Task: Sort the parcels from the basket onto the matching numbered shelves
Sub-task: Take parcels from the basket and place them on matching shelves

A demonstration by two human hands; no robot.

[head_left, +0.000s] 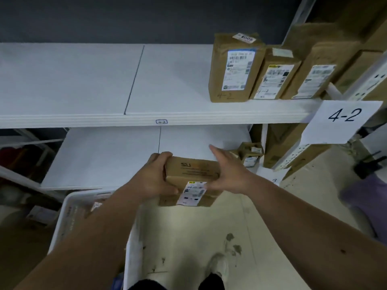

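I hold a small brown cardboard parcel (191,174) with a white shipping label in front of the lower shelf (109,155). My left hand (156,175) grips its left end, fingers curled over the top edge. My right hand (228,172) presses flat against its right side with fingers stretched out. Beneath my left forearm sits the white basket (69,214), its contents mostly hidden. The upper shelf (83,80) carries a "4-2" tag (161,122) on its front edge and a large "4-2" paper sign (343,120) at the right.
Three brown parcels (232,68) stand upright at the right of the upper shelf, two marked "4-2". A small box (250,153) and taller cartons (280,143) sit at the lower shelf's right end. Another rack (360,49) full of boxes is further right. My shoes (217,266) stand on pale floor.
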